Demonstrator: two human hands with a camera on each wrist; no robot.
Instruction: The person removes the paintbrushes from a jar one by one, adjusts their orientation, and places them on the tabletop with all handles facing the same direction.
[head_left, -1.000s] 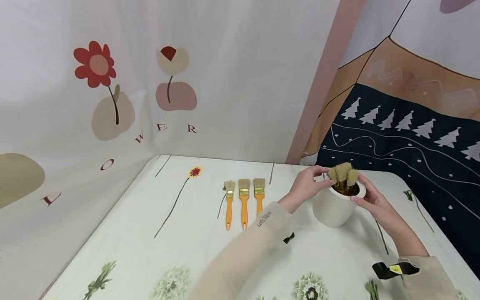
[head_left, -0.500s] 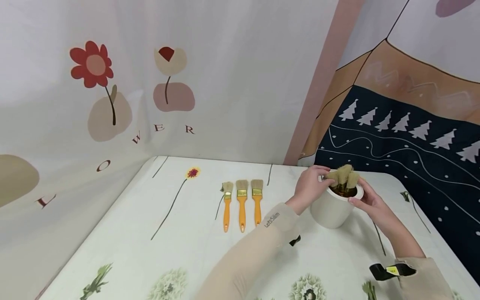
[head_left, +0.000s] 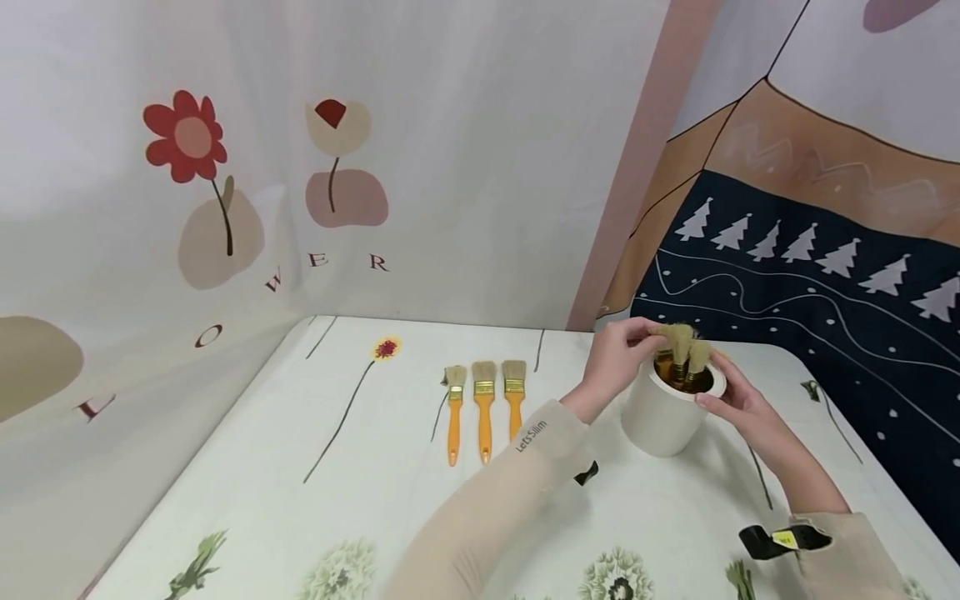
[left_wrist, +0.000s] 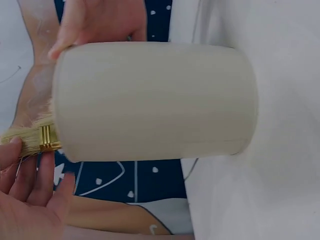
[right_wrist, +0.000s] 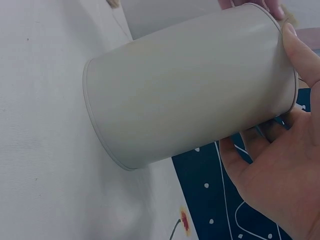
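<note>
A white cylindrical pot [head_left: 658, 423] stands upright at the right of the table, with several paintbrushes [head_left: 698, 357] in it, bristles up. My left hand [head_left: 617, 360] is at the pot's far left rim and pinches one paintbrush [left_wrist: 46, 138] by its pale bristles. That brush's gold ferrule shows just above the rim in the left wrist view; its handle is mostly hidden by the pot. My right hand [head_left: 750, 408] holds the pot at its right side, thumb on the rim. In the right wrist view the pot wall [right_wrist: 190, 90] hides the brushes.
Left of the pot, three orange-handled paintbrushes [head_left: 484, 408] lie in a row, bristles away from me; my left sleeve [head_left: 517, 475] covers part of the rightmost handle. A floral white cloth [head_left: 262, 517] covers the table. Printed curtains [head_left: 480, 167] hang behind it.
My left hand has risen slightly and drawn the pinched brush up and toward the left rim. The right hand keeps its hold on the pot. The row of brushes is unchanged.
</note>
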